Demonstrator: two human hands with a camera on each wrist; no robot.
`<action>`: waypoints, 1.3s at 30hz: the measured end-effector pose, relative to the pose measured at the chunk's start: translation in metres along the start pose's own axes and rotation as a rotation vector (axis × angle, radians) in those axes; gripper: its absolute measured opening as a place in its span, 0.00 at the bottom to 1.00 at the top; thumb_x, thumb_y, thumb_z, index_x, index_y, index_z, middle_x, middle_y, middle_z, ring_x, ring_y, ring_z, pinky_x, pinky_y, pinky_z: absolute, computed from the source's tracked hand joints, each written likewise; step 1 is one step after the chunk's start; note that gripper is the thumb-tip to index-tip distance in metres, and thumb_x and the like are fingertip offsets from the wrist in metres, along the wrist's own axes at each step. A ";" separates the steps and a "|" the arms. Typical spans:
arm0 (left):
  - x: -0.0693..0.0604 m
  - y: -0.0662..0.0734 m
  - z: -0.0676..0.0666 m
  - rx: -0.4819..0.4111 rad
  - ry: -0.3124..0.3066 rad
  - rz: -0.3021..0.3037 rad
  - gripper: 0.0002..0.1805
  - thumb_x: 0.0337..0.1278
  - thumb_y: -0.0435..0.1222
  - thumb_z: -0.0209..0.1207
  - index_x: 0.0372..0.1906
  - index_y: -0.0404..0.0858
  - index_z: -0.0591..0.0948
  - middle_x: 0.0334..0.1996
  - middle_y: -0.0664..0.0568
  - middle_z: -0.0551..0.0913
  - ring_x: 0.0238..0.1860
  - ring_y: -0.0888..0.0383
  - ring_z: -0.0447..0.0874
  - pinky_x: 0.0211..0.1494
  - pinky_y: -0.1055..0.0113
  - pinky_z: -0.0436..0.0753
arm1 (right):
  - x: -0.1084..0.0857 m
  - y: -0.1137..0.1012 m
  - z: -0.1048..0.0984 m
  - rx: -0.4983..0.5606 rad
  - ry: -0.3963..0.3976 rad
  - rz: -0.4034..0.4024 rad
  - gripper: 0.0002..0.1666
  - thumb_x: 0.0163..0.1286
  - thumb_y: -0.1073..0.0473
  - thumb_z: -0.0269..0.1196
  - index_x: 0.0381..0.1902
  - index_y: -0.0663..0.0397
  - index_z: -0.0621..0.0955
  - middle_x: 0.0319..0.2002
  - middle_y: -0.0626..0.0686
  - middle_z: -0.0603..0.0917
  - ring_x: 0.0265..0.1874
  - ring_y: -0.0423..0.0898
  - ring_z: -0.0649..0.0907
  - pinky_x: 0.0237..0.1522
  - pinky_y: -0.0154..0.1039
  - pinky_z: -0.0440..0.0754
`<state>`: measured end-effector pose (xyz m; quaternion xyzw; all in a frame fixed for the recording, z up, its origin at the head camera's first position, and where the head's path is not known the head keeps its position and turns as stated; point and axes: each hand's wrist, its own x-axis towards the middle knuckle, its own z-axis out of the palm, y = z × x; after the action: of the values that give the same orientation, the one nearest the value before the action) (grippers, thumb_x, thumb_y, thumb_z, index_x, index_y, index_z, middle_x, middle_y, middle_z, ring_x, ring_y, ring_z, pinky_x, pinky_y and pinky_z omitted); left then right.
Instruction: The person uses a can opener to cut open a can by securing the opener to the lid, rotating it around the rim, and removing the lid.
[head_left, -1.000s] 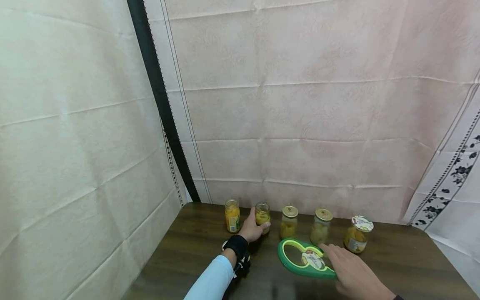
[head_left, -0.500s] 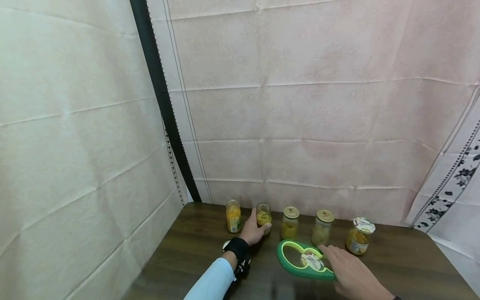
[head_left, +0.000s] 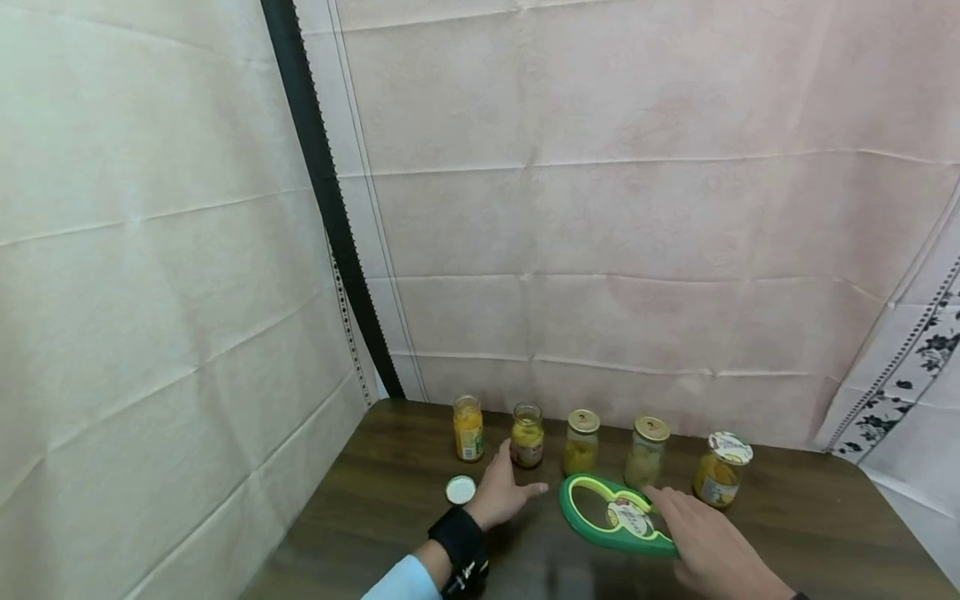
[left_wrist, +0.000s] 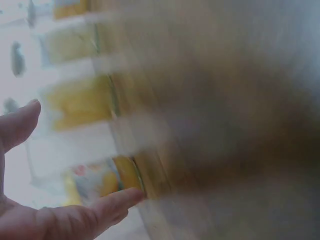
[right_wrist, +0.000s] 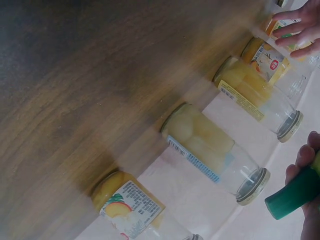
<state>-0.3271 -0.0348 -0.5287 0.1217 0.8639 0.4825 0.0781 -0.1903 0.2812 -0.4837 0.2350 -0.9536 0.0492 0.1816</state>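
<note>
My left hand (head_left: 501, 493) hovers over the table with thumb and fingers spread, a little in front of an open glass jar of yellow fruit (head_left: 527, 443). A gap shows between hand and jar in the head view. My right hand (head_left: 705, 537) grips a green jar opener (head_left: 600, 540) with yellow-lined loops, held above the table. A round white printed piece (head_left: 628, 518) shows in the opener's middle; whether it is a lid or a label I cannot tell. In the right wrist view the opener's green end (right_wrist: 290, 197) sticks out from my fingers.
Another open jar (head_left: 468, 433) stands far left. Two gold-lidded jars (head_left: 581, 454) (head_left: 643, 462) and a jar with a white printed lid (head_left: 717, 482) continue the row rightward. A loose white lid (head_left: 461, 490) lies on the wooden table (head_left: 375, 508). Cloth (head_left: 637, 250) hangs behind.
My left hand has let go of the second jar and drawn back toward the front, baring the white lid on the table. My right hand and the jar opener have barely moved.
</note>
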 end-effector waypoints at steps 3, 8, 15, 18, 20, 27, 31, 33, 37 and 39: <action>-0.023 0.004 -0.003 -0.021 -0.035 0.000 0.53 0.65 0.51 0.73 0.83 0.32 0.59 0.79 0.30 0.68 0.78 0.31 0.68 0.75 0.32 0.72 | 0.000 0.000 -0.001 0.009 -0.014 0.001 0.47 0.47 0.65 0.80 0.67 0.57 0.77 0.48 0.42 0.84 0.46 0.43 0.85 0.46 0.46 0.87; -0.056 0.007 -0.008 -0.038 -0.083 0.060 0.41 0.67 0.49 0.72 0.78 0.35 0.70 0.74 0.34 0.73 0.71 0.34 0.76 0.67 0.37 0.80 | 0.000 0.001 -0.002 0.032 -0.076 0.034 0.47 0.48 0.64 0.80 0.68 0.56 0.76 0.50 0.42 0.84 0.47 0.44 0.85 0.46 0.46 0.86; -0.075 0.016 -0.013 -0.024 -0.114 0.155 0.33 0.69 0.51 0.70 0.72 0.44 0.77 0.71 0.40 0.77 0.66 0.38 0.80 0.62 0.46 0.84 | -0.002 0.002 -0.002 0.036 -0.086 0.042 0.47 0.48 0.65 0.79 0.68 0.58 0.75 0.51 0.44 0.85 0.49 0.47 0.86 0.47 0.48 0.86; -0.079 0.018 -0.013 -0.032 -0.129 0.166 0.32 0.69 0.50 0.70 0.72 0.44 0.77 0.71 0.40 0.77 0.67 0.37 0.79 0.63 0.45 0.84 | -0.002 0.001 -0.001 0.038 -0.075 0.038 0.47 0.48 0.66 0.79 0.68 0.58 0.76 0.50 0.43 0.84 0.48 0.45 0.85 0.47 0.47 0.86; -0.080 0.018 -0.012 -0.026 -0.134 0.169 0.32 0.70 0.50 0.69 0.72 0.44 0.77 0.71 0.40 0.77 0.67 0.37 0.80 0.63 0.46 0.84 | -0.002 0.001 -0.001 0.041 -0.076 0.043 0.46 0.48 0.66 0.79 0.68 0.57 0.76 0.50 0.42 0.84 0.48 0.44 0.85 0.47 0.46 0.86; -0.080 0.016 -0.004 -0.063 -0.226 0.177 0.29 0.73 0.46 0.67 0.73 0.40 0.76 0.70 0.42 0.78 0.68 0.41 0.81 0.63 0.53 0.86 | -0.002 0.001 -0.003 0.028 -0.064 0.061 0.47 0.48 0.65 0.80 0.68 0.56 0.76 0.50 0.42 0.84 0.48 0.45 0.86 0.47 0.47 0.87; -0.081 0.022 0.001 -0.217 -0.347 0.229 0.22 0.81 0.41 0.59 0.72 0.42 0.77 0.66 0.43 0.82 0.64 0.52 0.85 0.60 0.66 0.86 | 0.000 -0.001 -0.003 0.019 -0.002 0.034 0.47 0.45 0.66 0.80 0.67 0.55 0.77 0.47 0.40 0.83 0.46 0.40 0.84 0.46 0.45 0.87; -0.081 0.028 0.006 -0.285 -0.391 0.269 0.19 0.84 0.40 0.55 0.70 0.42 0.78 0.62 0.41 0.84 0.57 0.61 0.87 0.56 0.70 0.86 | 0.002 -0.003 -0.003 0.017 0.039 0.013 0.47 0.43 0.66 0.80 0.65 0.56 0.78 0.46 0.39 0.83 0.45 0.39 0.84 0.45 0.44 0.87; -0.081 0.044 0.020 -0.493 -0.478 0.285 0.21 0.87 0.42 0.50 0.72 0.38 0.77 0.66 0.39 0.83 0.50 0.69 0.87 0.53 0.71 0.87 | 0.007 -0.010 -0.003 0.020 0.069 0.016 0.47 0.42 0.68 0.79 0.65 0.56 0.78 0.48 0.41 0.85 0.46 0.41 0.85 0.48 0.46 0.88; -0.080 0.052 0.028 -0.631 -0.538 0.239 0.26 0.87 0.45 0.49 0.74 0.34 0.75 0.69 0.39 0.81 0.50 0.69 0.87 0.53 0.70 0.87 | 0.010 -0.015 -0.004 0.017 0.067 0.030 0.47 0.41 0.69 0.79 0.65 0.56 0.78 0.50 0.44 0.86 0.48 0.43 0.86 0.49 0.48 0.88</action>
<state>-0.2364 -0.0089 -0.4974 0.3127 0.6025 0.6797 0.2777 -0.1900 0.2647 -0.4761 0.2206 -0.9500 0.0676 0.2105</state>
